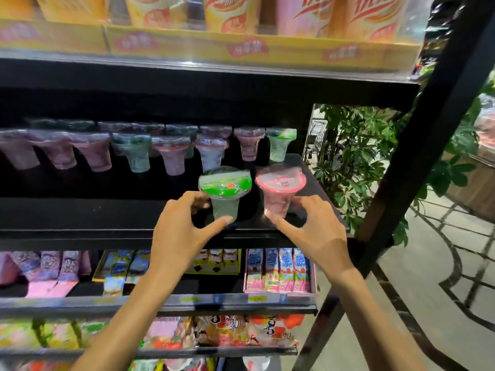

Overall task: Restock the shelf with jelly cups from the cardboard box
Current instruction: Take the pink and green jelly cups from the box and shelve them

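**Head view.** Two jelly cups stand upright at the front of a dark shelf (107,218), near its right end. The green cup (226,194), with a green lid, stands just beside the pink cup (280,191), which is at its 3 o'clock; a narrow gap separates them.

The left hand (182,231) reaches in from 7 o'clock. Its grip encloses the narrow base of the green cup, with the thumb across the lower front and the curled fingers (197,200) at the cup's 9 o'clock side.

The right hand (318,234) reaches in from 5 o'clock. Its grip encloses the base of the pink cup, with the thumb at the lower front and the curved fingers (300,202) at the cup's 3 o'clock side. Motion blur softens the contact here.

At 12 o'clock of the two cups, further back on the same shelf, is a row of cups (134,151). It is mostly pink with a few green, and it runs toward 9 o'clock.

The shelf above carries yellow trays (241,49) of tall packs. The shelf below carries snack packs (278,269) standing on end.

A black frame post (428,129) slants across the 3 o'clock side, with a leafy plant (348,145) behind it.
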